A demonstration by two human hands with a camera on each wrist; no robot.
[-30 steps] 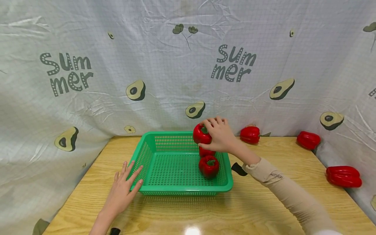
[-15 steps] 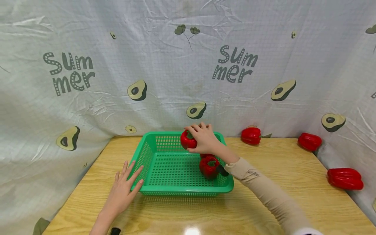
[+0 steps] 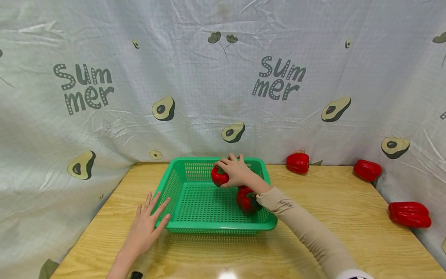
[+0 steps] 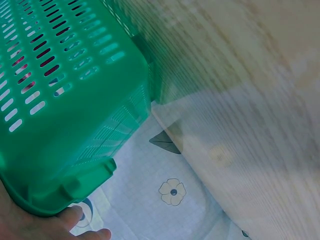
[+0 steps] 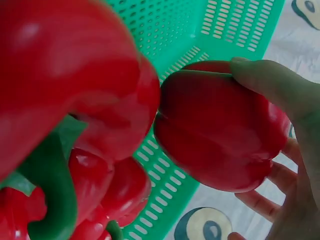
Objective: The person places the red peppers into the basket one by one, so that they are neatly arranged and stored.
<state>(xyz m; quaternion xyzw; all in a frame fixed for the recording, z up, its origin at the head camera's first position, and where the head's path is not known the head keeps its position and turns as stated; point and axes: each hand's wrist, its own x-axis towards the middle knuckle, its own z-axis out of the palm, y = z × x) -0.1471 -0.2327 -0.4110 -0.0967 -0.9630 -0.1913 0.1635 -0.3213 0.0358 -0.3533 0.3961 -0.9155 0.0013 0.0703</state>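
Wood grain runs across the worktop nearest us. Our left grip rests at the left rim of the green basket, fingers spread and holding nothing. Inside, by the right wall, a red pepper sits stem up, and a second pepper shows partly behind it. Our right grip pinches the carried pepper between thumb and fingers over the basket's far half; we cannot tell whether it touches the basket floor.

We judge the step in hand to be setting this one down, left of its neighbours. The next move seems to call for gentle lowering, then an even loosening of thumb and fingers so it does not roll.

Farther off lie three loose peppers: one by the right edge, another near the far right corner, and the last at the back edge, before a pale printed cloth.
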